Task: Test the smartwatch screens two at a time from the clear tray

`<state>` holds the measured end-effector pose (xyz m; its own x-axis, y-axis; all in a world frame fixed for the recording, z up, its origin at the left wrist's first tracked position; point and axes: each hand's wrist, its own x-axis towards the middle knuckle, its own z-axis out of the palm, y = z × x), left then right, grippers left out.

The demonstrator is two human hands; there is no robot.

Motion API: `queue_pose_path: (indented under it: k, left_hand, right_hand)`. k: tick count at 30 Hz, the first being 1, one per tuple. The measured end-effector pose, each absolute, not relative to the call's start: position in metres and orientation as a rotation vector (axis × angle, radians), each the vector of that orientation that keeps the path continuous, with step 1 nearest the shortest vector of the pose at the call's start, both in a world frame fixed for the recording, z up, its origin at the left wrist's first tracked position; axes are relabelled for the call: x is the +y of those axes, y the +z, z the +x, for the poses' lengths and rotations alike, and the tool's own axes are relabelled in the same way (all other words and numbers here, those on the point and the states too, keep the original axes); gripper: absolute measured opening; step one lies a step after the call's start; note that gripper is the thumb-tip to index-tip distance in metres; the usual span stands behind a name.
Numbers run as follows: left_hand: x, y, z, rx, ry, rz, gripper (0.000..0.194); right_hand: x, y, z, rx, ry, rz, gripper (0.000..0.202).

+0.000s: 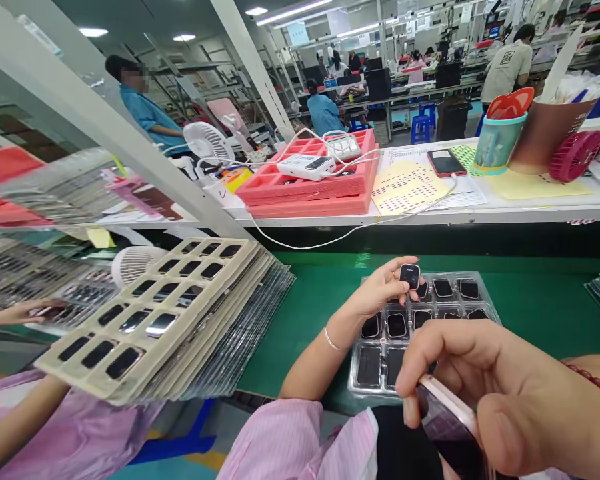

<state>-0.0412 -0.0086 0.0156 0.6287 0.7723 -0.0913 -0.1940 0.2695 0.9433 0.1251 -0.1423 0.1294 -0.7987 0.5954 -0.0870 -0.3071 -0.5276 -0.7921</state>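
My left hand (387, 287) reaches over the clear plastic tray (363, 353) and pinches a small square smartwatch body (410, 275) with a dark screen. Below it, the tray's compartments hold several similar watch bodies (397, 325), with larger dark rectangles in the front row. Close to the camera, my right hand (510, 393) grips a device with a dark glossy screen and pink frame (453, 427) between thumb and fingers. The lower part of that device is cut off by the frame edge, so its exact kind is unclear. My right hand covers the tray's front right corner.
Left of the tray stands a tall stack of cream trays (170, 313) holding dark screens. A co-worker's hand (35, 311) is at the far left. The shelf ahead carries red foam trays (305, 190), a phone (446, 163), a teal cup (500, 143) and a white cable (310, 247).
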Motion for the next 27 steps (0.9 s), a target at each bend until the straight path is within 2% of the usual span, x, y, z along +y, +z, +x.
queue_pose_path:
  k: [6, 9, 15, 22, 27]
  left_hand:
    - [-0.011, 0.022, -0.043, 0.637, 0.769, 1.157, 0.055]
    - [-0.009, 0.021, -0.045, 0.691, 0.843, 1.216, 0.049]
    - [-0.005, 0.018, -0.044, 0.801, 0.937, 1.308, 0.037]
    - [-0.007, 0.018, -0.041, 0.778, 0.894, 1.317, 0.04]
    - [-0.005, 0.009, -0.037, 0.782, 0.907, 1.34, 0.031]
  right_hand:
    - [-0.131, 0.122, 0.127, -1.157, 2.226, -0.517, 0.053]
    - [-0.1, 0.104, 0.138, -1.233, 1.96, -0.621, 0.043]
    - [-0.037, 0.048, 0.172, -1.362, 1.435, -1.033, 0.045]
    - [-0.034, 0.029, 0.179, -1.401, 1.381, -1.036, 0.044]
    - [-0.032, 0.024, 0.174, -1.424, 1.262, -1.116, 0.028]
